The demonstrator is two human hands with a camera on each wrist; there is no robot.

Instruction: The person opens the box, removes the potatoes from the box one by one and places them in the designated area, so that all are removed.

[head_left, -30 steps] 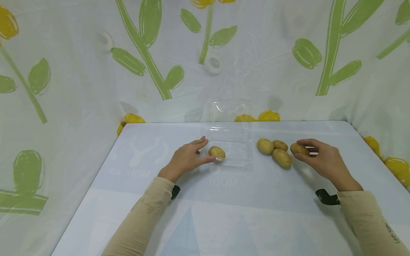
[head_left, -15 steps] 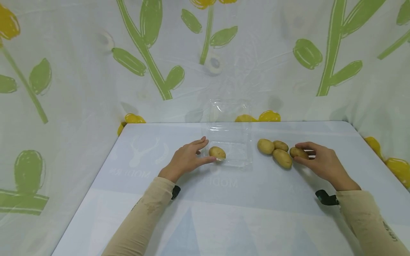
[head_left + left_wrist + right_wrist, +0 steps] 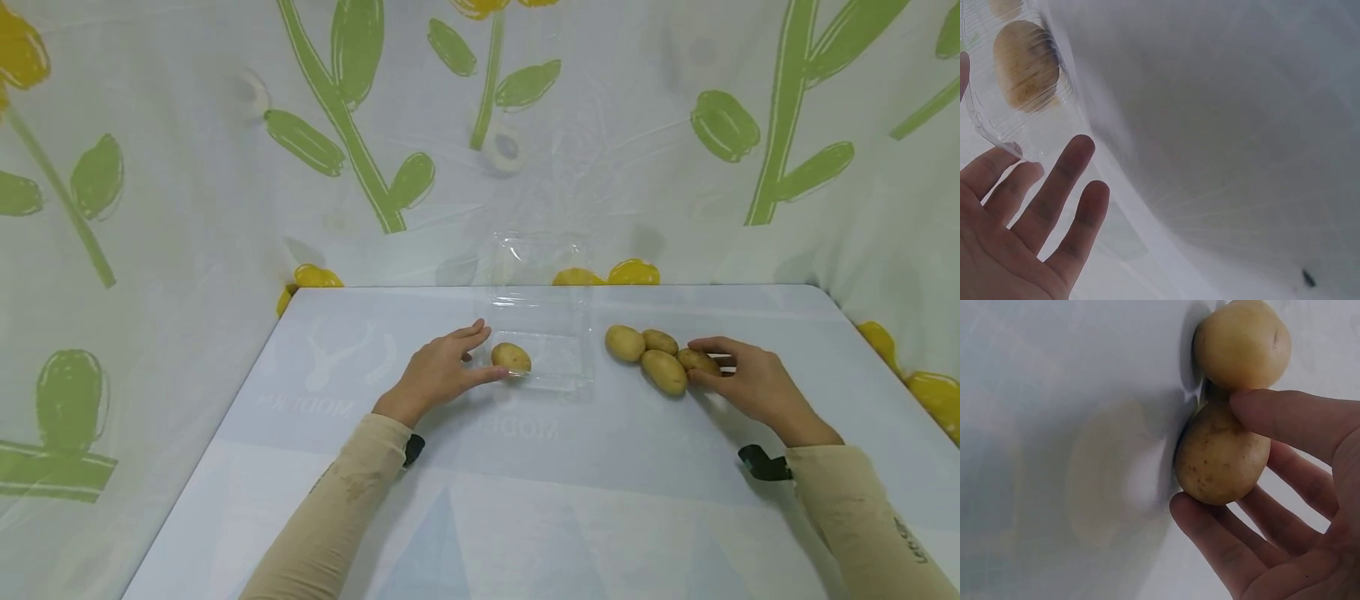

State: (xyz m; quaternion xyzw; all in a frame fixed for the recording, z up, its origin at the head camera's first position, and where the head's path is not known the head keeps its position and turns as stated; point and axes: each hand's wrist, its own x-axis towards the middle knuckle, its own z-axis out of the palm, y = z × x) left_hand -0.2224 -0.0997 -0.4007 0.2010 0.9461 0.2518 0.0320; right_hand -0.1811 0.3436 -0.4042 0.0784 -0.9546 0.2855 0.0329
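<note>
A clear plastic clamshell container lies with its lid raised at the back. One potato sits at the left end of its tray. My left hand rests at that end, thumb along the front rim, and its fingers look nearly straight in the left wrist view. My right hand pinches a brown-spotted potato between thumb and fingers, low at the table. This potato stands right beside a larger potato. Two more potatoes, one pale and one small, touch it in a cluster.
Everything lies on a white table with faint printed patterns. Behind and on both sides hangs a pale curtain with green stems and yellow flowers. The raised lid stands close to the table's back edge.
My right hand has shifted slightly left with its potato, closing the gap to the cluster. The left hand and the container stay in place.
</note>
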